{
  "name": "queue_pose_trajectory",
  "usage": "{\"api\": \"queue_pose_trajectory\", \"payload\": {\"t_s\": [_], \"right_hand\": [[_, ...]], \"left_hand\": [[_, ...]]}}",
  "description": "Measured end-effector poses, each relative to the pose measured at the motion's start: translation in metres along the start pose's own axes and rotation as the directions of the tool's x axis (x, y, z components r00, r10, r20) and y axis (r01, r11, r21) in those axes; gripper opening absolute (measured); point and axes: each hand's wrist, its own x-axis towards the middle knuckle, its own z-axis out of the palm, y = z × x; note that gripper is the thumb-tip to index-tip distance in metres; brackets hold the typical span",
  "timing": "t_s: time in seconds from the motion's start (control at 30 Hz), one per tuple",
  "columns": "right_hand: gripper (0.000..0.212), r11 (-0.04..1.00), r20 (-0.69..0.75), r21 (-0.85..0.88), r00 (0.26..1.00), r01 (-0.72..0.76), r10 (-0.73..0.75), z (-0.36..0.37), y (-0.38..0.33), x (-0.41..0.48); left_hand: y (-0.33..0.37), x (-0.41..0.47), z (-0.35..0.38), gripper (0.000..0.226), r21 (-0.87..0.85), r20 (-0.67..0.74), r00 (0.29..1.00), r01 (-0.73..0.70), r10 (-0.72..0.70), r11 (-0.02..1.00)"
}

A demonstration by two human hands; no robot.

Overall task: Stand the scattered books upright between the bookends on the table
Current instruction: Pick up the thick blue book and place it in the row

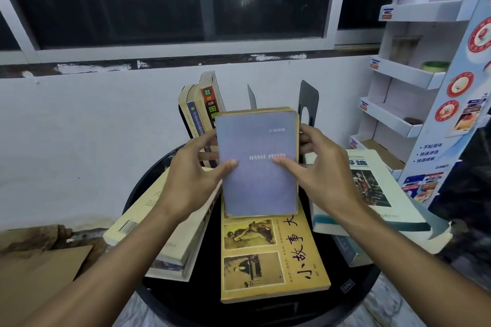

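Placement step. Left grip and right grip pinch the blue Hanyu Pinyin book by its edges, over the tabletop. Next I'd stand it beside the standing books, inside the bookend.

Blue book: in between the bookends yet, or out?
Out. The left hand and right hand hold the blue book, cover toward the camera, in front of the black bookend, apart from the standing books.

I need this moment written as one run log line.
left hand: grips blue book | right hand: grips blue book | blue book: held, not yet between bookends | yellow book: flat on table
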Motion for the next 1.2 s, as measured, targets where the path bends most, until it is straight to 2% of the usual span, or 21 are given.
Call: {"api": "queue_pose_trajectory", "payload": {"t_s": [0.17, 0.33, 0.4, 0.47, 0.57, 0.63, 0.8, 0.9, 1.03, 1.13, 1.2], "right_hand": [[0.070, 0.993, -0.017, 0.099, 0.998, 0.067, -0.066, 0.004, 0.014, 0.001], [0.076, 0.983, 0.008, 0.183, 1.000, 0.024, -0.026, 0.001, 0.020, 0.005], [0.076, 0.992, -0.073, 0.088, 0.994, 0.088, -0.081, 0.003, 0.021, 0.005], [0.067, 0.975, -0.134, -0.101, 0.968, 0.199, -0.212, 0.005, 0.021, 0.004], [0.045, 0.931, -0.070, -0.199, 0.943, 0.307, -0.326, 0.011, 0.014, 0.000], [0.048, 0.950, -0.045, -0.148, 0.958, 0.275, -0.284, 0.015, 0.004, -0.004], [0.094, 0.995, 0.087, -0.087, 0.995, 0.048, -0.041, 0.018, -0.024, -0.013], [0.106, 0.997, 0.121, -0.076, 0.992, -0.009, 0.018, 0.019, -0.032, -0.013], [0.096, 0.998, 0.189, 0.054, 0.982, -0.031, 0.021, 0.011, -0.024, -0.006], [0.073, 0.974, 0.307, 0.217, 0.952, -0.071, 0.001, -0.002, -0.020, -0.001], [0.061, 0.970, 0.324, 0.233, 0.946, -0.065, -0.014, -0.010, -0.017, 0.002]], "left_hand": [[-0.008, -0.002, 0.003, 0.066, -0.006, -0.045, 0.999, -0.018, 0.017, 1.000], [-0.011, -0.001, 0.000, 0.063, 0.002, -0.004, 0.998, -0.055, 0.055, 0.998], [-0.012, -0.001, -0.001, 0.063, 0.001, 0.040, 0.998, -0.055, 0.055, 0.998], [-0.011, -0.003, -0.002, 0.064, -0.052, 0.079, 0.996, -0.044, 0.048, 0.998], [-0.011, -0.006, -0.002, 0.067, -0.118, 0.124, 0.991, -0.029, 0.043, 0.993], [-0.010, -0.008, -0.002, 0.068, -0.174, 0.161, 0.986, -0.013, 0.041, 0.985], [-0.010, -0.015, -0.006, 0.076, -0.215, 0.290, 0.952, -0.037, 0.100, 0.976], [-0.012, -0.018, -0.003, 0.079, -0.203, 0.324, 0.937, -0.068, 0.132, 0.977], [-0.013, -0.021, 0.007, 0.082, -0.201, 0.259, 0.955, -0.094, 0.145, 0.975], [-0.012, -0.024, 0.017, 0.091, -0.180, 0.205, 0.964, -0.133, 0.169, 0.975], [-0.007, -0.026, 0.026, 0.096, -0.149, 0.177, 0.966, -0.164, 0.190, 0.975]]}}
